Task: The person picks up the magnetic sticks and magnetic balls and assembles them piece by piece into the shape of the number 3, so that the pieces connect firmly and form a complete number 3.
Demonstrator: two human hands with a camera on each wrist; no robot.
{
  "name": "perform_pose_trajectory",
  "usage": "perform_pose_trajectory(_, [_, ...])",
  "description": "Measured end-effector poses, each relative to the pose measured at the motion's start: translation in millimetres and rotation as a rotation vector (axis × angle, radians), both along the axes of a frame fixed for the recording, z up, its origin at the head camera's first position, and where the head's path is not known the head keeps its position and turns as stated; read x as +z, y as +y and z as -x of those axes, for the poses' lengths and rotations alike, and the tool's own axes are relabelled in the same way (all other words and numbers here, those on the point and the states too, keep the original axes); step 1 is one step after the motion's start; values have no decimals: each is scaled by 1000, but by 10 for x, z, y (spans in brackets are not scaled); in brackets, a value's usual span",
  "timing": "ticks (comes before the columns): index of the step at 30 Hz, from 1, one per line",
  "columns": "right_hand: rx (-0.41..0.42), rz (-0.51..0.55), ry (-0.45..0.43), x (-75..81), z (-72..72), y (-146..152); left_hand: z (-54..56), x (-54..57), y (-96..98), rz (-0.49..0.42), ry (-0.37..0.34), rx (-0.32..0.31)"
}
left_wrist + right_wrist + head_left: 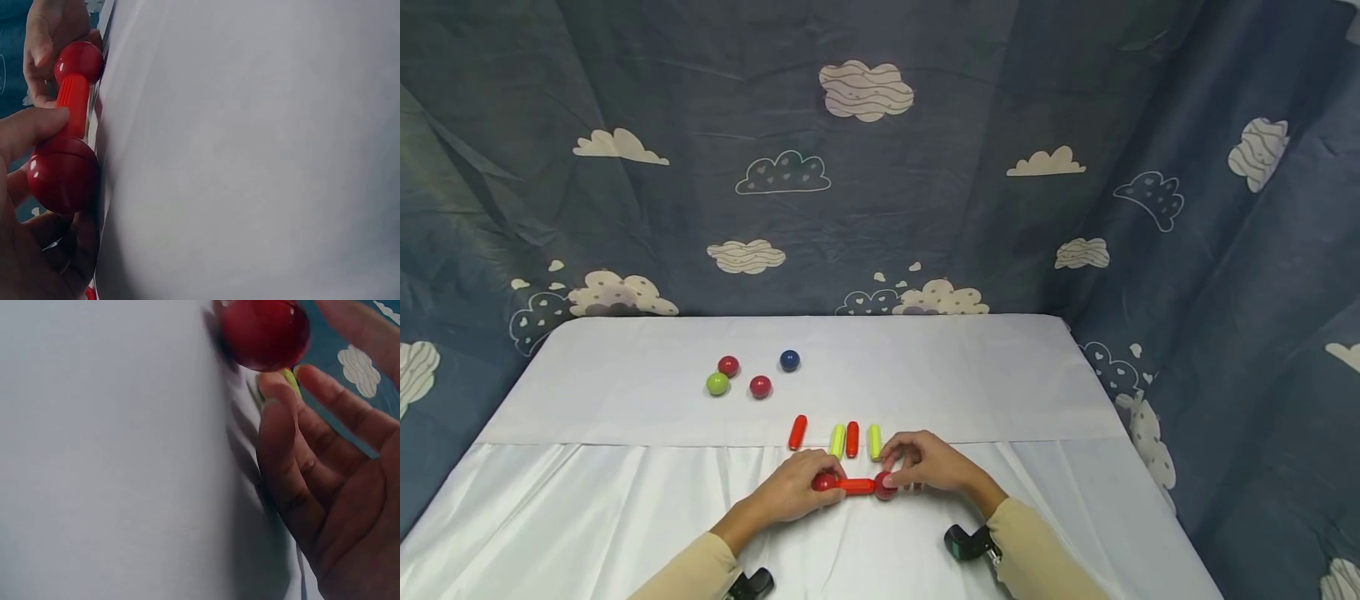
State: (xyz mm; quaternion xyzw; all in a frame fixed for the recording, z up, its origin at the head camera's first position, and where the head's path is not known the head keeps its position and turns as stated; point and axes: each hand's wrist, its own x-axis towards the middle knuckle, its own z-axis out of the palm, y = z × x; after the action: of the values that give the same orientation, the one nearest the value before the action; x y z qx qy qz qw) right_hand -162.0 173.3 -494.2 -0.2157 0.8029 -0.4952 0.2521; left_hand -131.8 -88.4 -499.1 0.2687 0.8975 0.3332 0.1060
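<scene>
A red stick lies level between two red balls, one at each end, forming a dumbbell shape. My left hand grips the left ball and the near part of the stick; its thumb lies over the stick in the left wrist view. Around the right ball hovers my right hand, its fingers spread and loosely bent. The right wrist view shows that ball above the fingers, with a gap between them.
Beyond the hands lie a red stick, a yellow stick, another red stick and another yellow stick. Farther back sit a green ball, two red balls and a blue ball on the white-covered table.
</scene>
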Motion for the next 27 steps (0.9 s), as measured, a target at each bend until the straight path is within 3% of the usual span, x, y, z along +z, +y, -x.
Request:
perform_pose_trajectory(6, [-88,-29,48,31,107,-13,5,34,13,3,-38,0])
perform_pose_trajectory(13, [-193,-106,41,61,253,-127,4,41,9,7,-47,-1])
perform_pose_trajectory(20, [-207,-244,95,72,348,-286,8,26,5,-1,-38,-7])
perform_pose_trajectory(27, [-207,-336,165,56,352,-368,13,26,5,1,-66,-2])
